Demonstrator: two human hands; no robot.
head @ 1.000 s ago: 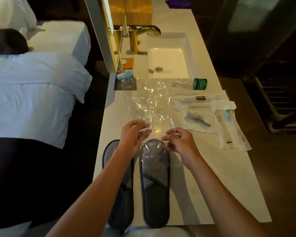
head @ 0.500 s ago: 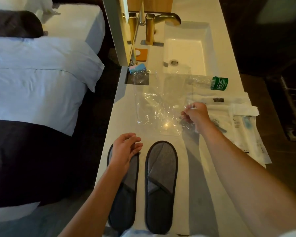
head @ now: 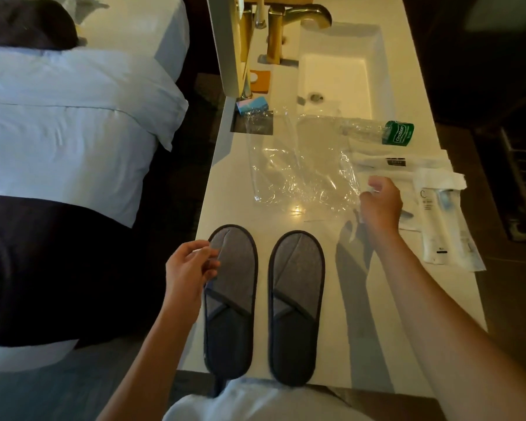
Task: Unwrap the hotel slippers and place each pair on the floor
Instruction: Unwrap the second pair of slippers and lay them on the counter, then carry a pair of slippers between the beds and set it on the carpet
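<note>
Two grey slippers with dark trim lie side by side on the white counter, toes pointing away from me: the left slipper point(head: 230, 299) and the right slipper point(head: 296, 305). Both are out of their wrapping. My left hand point(head: 189, 268) hovers at the left slipper's toe edge, fingers loosely apart and holding nothing. The clear plastic wrapper point(head: 298, 174) lies crumpled flat beyond the slippers. My right hand point(head: 380, 205) is at the wrapper's right edge, thumb and fingers pinched on the plastic.
Sealed toiletry packets point(head: 438, 217) lie at the right of the counter point(head: 377, 344). A plastic bottle with a green label point(head: 397, 133) lies by the sink point(head: 377, 74). A gold tap point(head: 298, 16) stands behind. A bed point(head: 58, 132) is at left, with dark floor between.
The wrapper has come off the right slipper and been carried forward onto the counter by my right hand. My left hand let go of the plastic and dropped beside the left slipper's toe.
</note>
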